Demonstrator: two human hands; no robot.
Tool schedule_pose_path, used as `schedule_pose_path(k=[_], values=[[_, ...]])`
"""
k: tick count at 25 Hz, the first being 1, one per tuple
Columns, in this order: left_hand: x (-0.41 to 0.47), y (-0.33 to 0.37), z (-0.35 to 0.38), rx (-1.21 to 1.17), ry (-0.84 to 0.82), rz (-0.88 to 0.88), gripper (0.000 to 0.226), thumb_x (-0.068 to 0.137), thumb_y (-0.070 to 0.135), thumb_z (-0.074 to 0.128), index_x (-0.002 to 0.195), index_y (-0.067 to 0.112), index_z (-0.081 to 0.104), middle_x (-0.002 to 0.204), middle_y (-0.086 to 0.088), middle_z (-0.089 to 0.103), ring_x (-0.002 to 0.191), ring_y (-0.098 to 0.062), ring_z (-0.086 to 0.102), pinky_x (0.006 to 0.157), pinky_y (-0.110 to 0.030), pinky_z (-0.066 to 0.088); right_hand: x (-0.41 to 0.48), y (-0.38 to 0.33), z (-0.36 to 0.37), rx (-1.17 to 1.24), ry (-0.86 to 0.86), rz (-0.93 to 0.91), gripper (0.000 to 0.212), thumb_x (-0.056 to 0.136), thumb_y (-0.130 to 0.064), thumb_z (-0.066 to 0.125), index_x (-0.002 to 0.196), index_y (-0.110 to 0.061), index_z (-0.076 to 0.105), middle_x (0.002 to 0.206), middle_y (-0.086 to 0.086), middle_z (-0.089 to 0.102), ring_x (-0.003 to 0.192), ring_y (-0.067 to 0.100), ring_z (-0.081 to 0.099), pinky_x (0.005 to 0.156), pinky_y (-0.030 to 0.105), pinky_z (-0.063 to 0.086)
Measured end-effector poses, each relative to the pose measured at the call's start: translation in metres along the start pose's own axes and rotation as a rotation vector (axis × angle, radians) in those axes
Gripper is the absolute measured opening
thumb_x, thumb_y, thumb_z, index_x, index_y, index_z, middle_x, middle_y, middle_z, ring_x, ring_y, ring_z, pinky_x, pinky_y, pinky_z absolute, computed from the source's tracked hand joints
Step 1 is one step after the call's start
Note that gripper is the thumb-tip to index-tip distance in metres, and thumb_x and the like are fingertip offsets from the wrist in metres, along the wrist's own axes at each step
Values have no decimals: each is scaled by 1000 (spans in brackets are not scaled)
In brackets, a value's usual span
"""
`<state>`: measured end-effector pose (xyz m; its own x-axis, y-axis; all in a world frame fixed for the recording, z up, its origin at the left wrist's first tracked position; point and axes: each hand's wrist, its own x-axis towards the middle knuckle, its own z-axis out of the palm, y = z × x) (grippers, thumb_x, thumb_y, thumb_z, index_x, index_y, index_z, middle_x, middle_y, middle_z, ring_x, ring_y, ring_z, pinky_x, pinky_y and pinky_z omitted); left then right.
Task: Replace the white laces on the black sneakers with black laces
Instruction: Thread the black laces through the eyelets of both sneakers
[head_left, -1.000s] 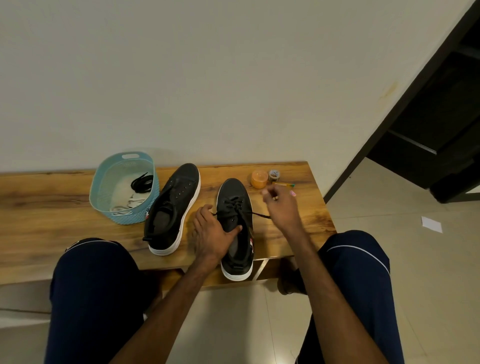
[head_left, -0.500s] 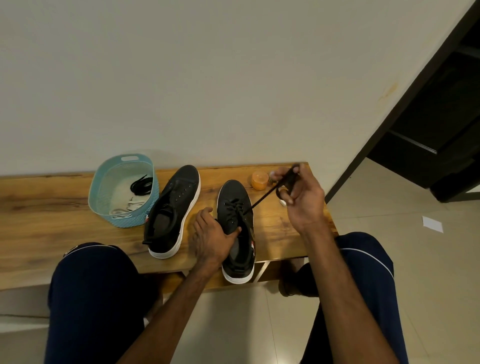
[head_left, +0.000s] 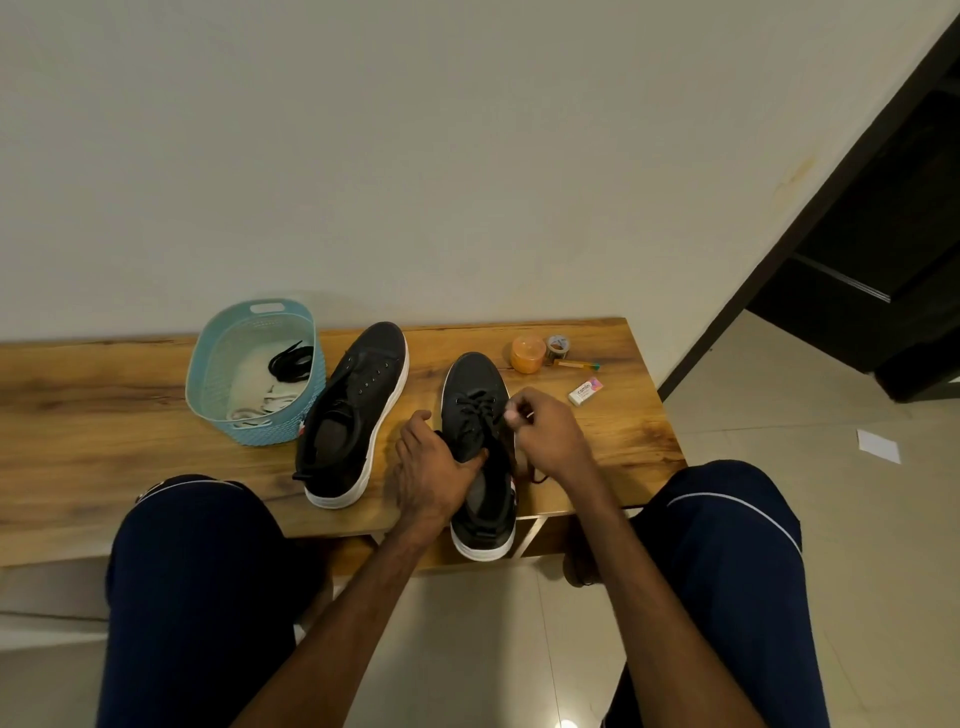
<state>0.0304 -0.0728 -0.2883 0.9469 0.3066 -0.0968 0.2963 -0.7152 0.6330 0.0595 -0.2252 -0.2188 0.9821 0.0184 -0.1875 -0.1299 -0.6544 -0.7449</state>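
Two black sneakers with white soles stand on the wooden bench. The left sneaker has bare eyelets and no lace. The right sneaker carries a black lace through its front eyelets. My left hand grips this shoe's left side, thumb across the tongue. My right hand is curled at the shoe's right edge and pinches the black lace end; a loop of lace trails below it. The teal basket holds a coiled black lace and white laces.
An orange jar, a small tape roll, a pen-like stick and a white eraser box lie at the bench's far right. My knees in dark trousers flank the bench front. Tiled floor and a dark doorway lie to the right.
My right hand, which had drawn the lace out up and to the right, has come back down to the right sneaker's edge. My left hand stays on the shoe.
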Motion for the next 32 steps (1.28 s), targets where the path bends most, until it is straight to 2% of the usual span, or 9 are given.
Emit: schedule_pose_path(k=[3, 7, 10, 14, 19, 21, 24, 27, 32], values=[[-1, 2, -1, -15, -11, -2, 102, 66, 57, 82, 142, 13, 29, 140, -9, 42, 130, -26, 42, 101, -39, 45, 0, -5, -42, 466, -2, -34, 14, 99, -13, 54, 89, -16, 64, 84, -4, 63, 69, 0, 55, 60, 14, 44], [-3, 6, -7, 4, -22, 17, 97, 69, 55, 81, 141, 15, 30, 139, -8, 42, 129, -25, 43, 99, -42, 48, -3, -1, -49, 30, -24, -40, 9, 97, -15, 60, 95, -13, 68, 94, 2, 68, 90, 13, 61, 78, 27, 47], [-5, 9, -14, 94, 15, 137, 84, 74, 54, 77, 137, 17, 35, 136, -4, 43, 126, -21, 44, 97, -39, 49, -5, 6, -40, -256, -237, 124, 26, 97, -12, 57, 122, -11, 65, 119, 8, 66, 105, 18, 58, 88, 32, 49], [-6, 16, -23, 114, 21, 217, 61, 82, 50, 72, 129, 23, 45, 125, 2, 47, 114, -15, 49, 91, -33, 51, -1, 6, -61, 36, -182, 187, 43, 92, 10, 51, 129, -12, 57, 119, 10, 67, 99, 20, 68, 84, 35, 57], [-9, 19, -26, -39, -21, 160, 24, 94, 37, 62, 113, 21, 63, 106, 5, 63, 94, -9, 60, 75, -23, 48, 3, 4, -69, 292, 106, 90, 10, 96, -4, 60, 105, -8, 58, 85, 8, 75, 71, 16, 74, 67, 31, 60], [-9, 19, -27, -54, -12, 151, 22, 98, 32, 58, 112, 19, 67, 105, 3, 68, 94, -10, 62, 77, -24, 49, 8, -2, -56, 266, 127, -3, 4, 95, -8, 64, 96, -11, 61, 82, 5, 75, 65, 13, 73, 60, 23, 57], [-7, 18, -29, -92, -30, 126, 22, 99, 27, 56, 112, 17, 70, 102, 1, 73, 91, -13, 66, 77, -31, 55, 14, -13, -22, 142, 26, -137, 4, 94, -12, 66, 97, -12, 68, 86, 3, 73, 74, 12, 69, 70, 25, 54], [-2, 15, -30, -123, -43, 48, 20, 99, 25, 57, 109, 19, 73, 95, 4, 73, 79, -10, 62, 63, -25, 44, 18, -9, 11, -178, -112, -260, 7, 91, -17, 69, 95, -13, 72, 95, 2, 68, 89, 15, 62, 83, 32, 52], [2, 12, -28, -211, -76, -27, 18, 98, 23, 57, 104, 20, 74, 73, 20, 59, 70, 4, 54, 57, -17, 36, 20, -2, 26, -333, -133, -321, 8, 88, -20, 70, 94, -15, 71, 93, -4, 52, 91, 18, 56, 76, 29, 44]])
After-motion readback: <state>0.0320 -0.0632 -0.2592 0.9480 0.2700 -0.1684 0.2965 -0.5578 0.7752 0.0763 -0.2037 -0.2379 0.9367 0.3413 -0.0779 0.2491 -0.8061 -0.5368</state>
